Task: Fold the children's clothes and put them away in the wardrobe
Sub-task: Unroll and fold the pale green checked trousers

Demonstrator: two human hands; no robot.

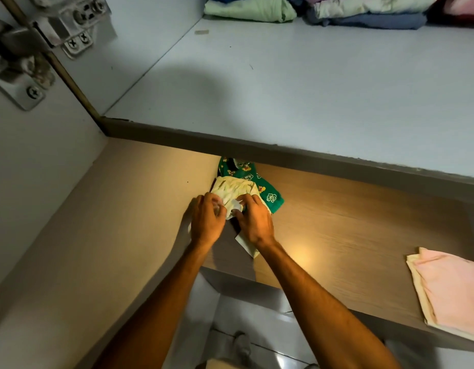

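Head view, positions given from the wooden shelf (pixel 350 235):
- Pale yellow-white garment (pixel 234 189), folded small, on the shelf toward its back left, lying on top of a green printed garment (pixel 267 191) that runs back under the shelf above
- Left hand (pixel 207 221) and right hand (pixel 254 222), side by side over the near end of the pale garment; fingers (pixel 246 202) curled and pinching its cloth, both closed on it
- Pink folded garment (pixel 451 291) at the shelf's front right edge, well apart from the hands
- White upper shelf (pixel 283 83) just above, with folded stacks at its back: pale green (pixel 250 9), blue and cream (pixel 369 12)
- Door hinge (pixel 25 43) up left

Status, judged: several pieces already folded and stored; the pale garment is being seated on its pile; how many clothes remain outside the wardrobe cannot be told
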